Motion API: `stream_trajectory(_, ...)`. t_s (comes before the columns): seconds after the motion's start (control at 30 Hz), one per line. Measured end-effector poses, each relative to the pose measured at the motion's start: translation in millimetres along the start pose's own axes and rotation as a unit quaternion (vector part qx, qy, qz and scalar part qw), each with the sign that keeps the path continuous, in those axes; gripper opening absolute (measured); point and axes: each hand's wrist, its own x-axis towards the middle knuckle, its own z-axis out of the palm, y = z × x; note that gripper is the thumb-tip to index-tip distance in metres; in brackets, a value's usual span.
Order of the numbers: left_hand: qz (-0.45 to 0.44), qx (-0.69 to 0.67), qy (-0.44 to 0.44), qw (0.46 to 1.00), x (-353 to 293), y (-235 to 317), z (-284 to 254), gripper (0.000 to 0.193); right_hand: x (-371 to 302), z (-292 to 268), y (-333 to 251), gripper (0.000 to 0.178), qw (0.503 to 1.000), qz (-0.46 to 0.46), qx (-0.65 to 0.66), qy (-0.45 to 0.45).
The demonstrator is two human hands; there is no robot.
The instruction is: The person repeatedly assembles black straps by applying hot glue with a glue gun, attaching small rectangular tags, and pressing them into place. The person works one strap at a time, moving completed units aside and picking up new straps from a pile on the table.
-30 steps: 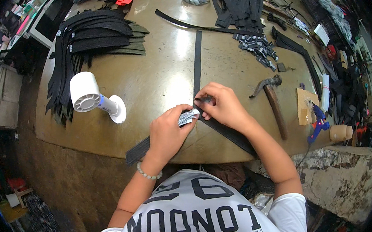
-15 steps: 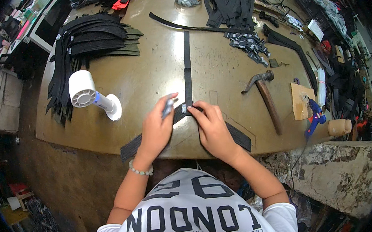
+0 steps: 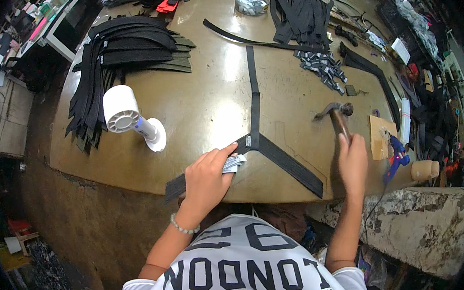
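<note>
My right hand (image 3: 353, 162) is wrapped round the wooden handle of a claw hammer (image 3: 340, 121), whose head is slightly blurred at the right side of the table. My left hand (image 3: 207, 171) rests on the left arm of a black webbing strap piece (image 3: 291, 167) shaped like an upturned Y. One fingertip presses near its joint. A few small whitish labels (image 3: 234, 163) stick out from between the left fingers. A small dark label with pale print (image 3: 248, 140) lies on the strap joint. The narrow upright strap (image 3: 254, 114) runs away from me.
A white handheld fan (image 3: 122, 108) stands at left before a pile of black straps (image 3: 130, 42). At the back are a tub of labels (image 3: 251, 5), more straps (image 3: 298, 15) and loose labels (image 3: 321, 70). A blue glue gun (image 3: 395, 156) lies by cardboard (image 3: 379, 137) at right.
My right hand has left the strap joint and taken hold of the hammer's handle. My left hand has shifted down onto the strap's left arm; the labels in it show more. The view has swung slightly left.
</note>
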Motion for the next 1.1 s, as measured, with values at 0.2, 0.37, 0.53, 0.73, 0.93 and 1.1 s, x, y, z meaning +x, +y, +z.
stream_trajectory(0.2, 0.014, -0.006, 0.013, 1.0, 0, -7, 5, 0.046, -55, -9, -70, 0.024, 0.957, -0.164, 0.175, -0.166)
stream_trajectory(0.37, 0.009, 0.015, -0.004, 1.0, 1, -5, 2, 0.05, -63, -8, -68, 0.031, 0.953, -0.07, 0.243, -0.164)
stream_trajectory(0.53, 0.008, 0.003, -0.044, 0.999, 0, -6, -3, 0.055, -82, -1, -51, 0.034, 0.962, -0.129, 0.151, -0.188)
stream_trajectory(0.73, 0.047, -0.001, -0.053, 0.997, 4, 0, -6, 0.043, -43, 20, 23, 0.032, 0.996, -0.035, 0.066, 0.055)
stream_trajectory(0.93, -0.086, -0.382, 0.04, 0.919, -7, 35, -11, 0.023, -17, 23, -4, 0.032, 0.849, -0.118, 0.476, -0.197)
stream_trajectory(1.1, -0.122, -0.301, -0.133, 0.936, -8, 45, 6, 0.019, -27, 38, -81, 0.028, 0.67, -0.05, 0.622, -0.403)
